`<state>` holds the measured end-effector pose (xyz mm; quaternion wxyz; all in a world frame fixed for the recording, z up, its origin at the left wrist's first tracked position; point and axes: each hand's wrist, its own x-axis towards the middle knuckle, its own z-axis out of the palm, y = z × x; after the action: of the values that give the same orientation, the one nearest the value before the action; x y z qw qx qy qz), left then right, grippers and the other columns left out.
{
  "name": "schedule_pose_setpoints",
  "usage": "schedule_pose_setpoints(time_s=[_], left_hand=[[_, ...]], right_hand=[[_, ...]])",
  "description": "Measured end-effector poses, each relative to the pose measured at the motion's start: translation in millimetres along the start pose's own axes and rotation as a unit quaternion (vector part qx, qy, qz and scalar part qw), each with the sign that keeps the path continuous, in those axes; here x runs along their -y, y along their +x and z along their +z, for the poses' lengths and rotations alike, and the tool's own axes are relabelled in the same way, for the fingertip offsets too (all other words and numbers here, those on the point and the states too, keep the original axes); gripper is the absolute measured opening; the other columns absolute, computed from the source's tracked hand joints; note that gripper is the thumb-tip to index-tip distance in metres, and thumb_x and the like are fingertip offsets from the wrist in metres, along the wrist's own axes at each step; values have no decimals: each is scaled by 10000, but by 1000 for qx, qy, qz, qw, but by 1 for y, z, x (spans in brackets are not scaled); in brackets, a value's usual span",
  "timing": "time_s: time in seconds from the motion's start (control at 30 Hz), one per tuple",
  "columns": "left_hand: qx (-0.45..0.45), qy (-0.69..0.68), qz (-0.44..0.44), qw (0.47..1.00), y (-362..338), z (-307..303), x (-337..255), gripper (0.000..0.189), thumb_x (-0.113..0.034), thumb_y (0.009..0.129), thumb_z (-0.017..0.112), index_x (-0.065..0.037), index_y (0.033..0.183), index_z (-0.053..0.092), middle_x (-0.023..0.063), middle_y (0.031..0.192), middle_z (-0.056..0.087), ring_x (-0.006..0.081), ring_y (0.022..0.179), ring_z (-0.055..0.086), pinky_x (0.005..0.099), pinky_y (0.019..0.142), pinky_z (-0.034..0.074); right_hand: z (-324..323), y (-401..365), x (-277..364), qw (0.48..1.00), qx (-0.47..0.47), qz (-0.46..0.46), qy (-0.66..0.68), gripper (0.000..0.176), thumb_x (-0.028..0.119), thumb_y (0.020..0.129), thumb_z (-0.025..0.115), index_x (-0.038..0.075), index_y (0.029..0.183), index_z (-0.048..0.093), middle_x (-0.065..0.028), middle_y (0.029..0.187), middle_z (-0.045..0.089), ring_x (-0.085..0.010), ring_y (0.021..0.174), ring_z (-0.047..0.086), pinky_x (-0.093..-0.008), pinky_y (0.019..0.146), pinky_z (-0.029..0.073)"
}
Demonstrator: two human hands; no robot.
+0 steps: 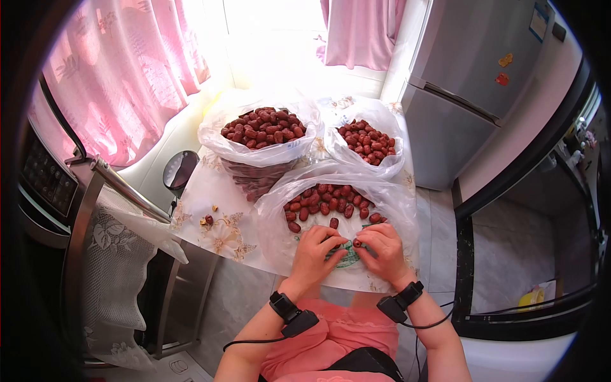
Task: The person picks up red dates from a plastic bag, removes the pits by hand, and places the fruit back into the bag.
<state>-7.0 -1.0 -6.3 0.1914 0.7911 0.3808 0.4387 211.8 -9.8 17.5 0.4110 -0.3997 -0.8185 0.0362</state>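
Observation:
My right hand (382,253) pinches a red date (357,243) between its fingertips, over the near part of an opened clear plastic bag (273,223). Close beside it, my left hand (313,254) has its thumb and fingers bent towards the date; whether anything small is between them cannot be made out. Loose dates (324,198) lie spread on the bag just beyond both hands, and a single date (334,223) sits nearer to my left hand. Green print on the bag shows between the hands.
Two bags full of dates, a large one (264,130) and a smaller one (369,143), stand at the back of the flowered table (223,239). Date scraps (207,220) lie at left. A grey fridge (477,83) is at right, a stool (180,169) at left.

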Motion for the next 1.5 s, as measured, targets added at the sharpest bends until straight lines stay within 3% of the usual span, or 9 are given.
schedule_pose_setpoints(time_s=[0.23,0.3,0.5,0.63,0.9,1.2,1.5], left_hand=[[-4,-17,-39,999,-4,3,-1,307,-134,815,835,-80,1106,750,106,1146,638,300,1049,631,441,957,482],[-29,-17,-54,998,-5,6,0,358,-126,822,831,-75,1163,735,156,1258,608,336,1132,615,461,1017,473],[-27,68,-21,997,-1,6,0,355,-125,837,806,-82,1180,722,173,1370,589,384,1241,560,493,1049,450],[-14,64,-21,998,-1,6,0,312,-115,833,794,-81,1134,717,155,1346,604,377,1222,571,490,1038,445],[-14,35,-20,999,0,4,-2,252,46,843,640,-66,1063,694,75,1191,679,317,1160,613,451,957,451],[-28,31,-36,998,2,3,-6,276,23,847,660,-79,1101,697,78,1132,677,312,1126,613,442,952,446],[-10,30,-30,999,1,2,-4,224,-16,855,705,-87,1068,714,72,1069,673,305,1088,618,436,920,452]], right_hand=[[0,1,1,1000,-14,0,-9,205,60,764,828,80,948,740,-55,950,756,-264,946,702,-413,861,530],[0,0,0,1000,-15,-1,-12,199,59,768,827,81,946,740,-57,950,757,-262,949,703,-412,858,530],[0,2,2,999,-28,19,-1,209,60,780,823,80,957,713,-62,949,743,-278,937,693,-409,854,532],[0,3,3,999,-31,21,1,223,64,783,825,80,966,699,-67,953,734,-287,937,685,-412,855,534],[1,1,1,999,-35,24,-3,232,69,779,834,77,967,698,-72,962,725,-290,931,673,-417,856,537],[3,-2,-1,998,-43,23,-28,283,187,760,892,80,931,693,-78,899,681,-303,884,648,-428,805,517],[2,0,0,998,-52,31,-17,290,161,779,880,73,973,683,-78,917,693,-306,877,649,-430,808,516]])
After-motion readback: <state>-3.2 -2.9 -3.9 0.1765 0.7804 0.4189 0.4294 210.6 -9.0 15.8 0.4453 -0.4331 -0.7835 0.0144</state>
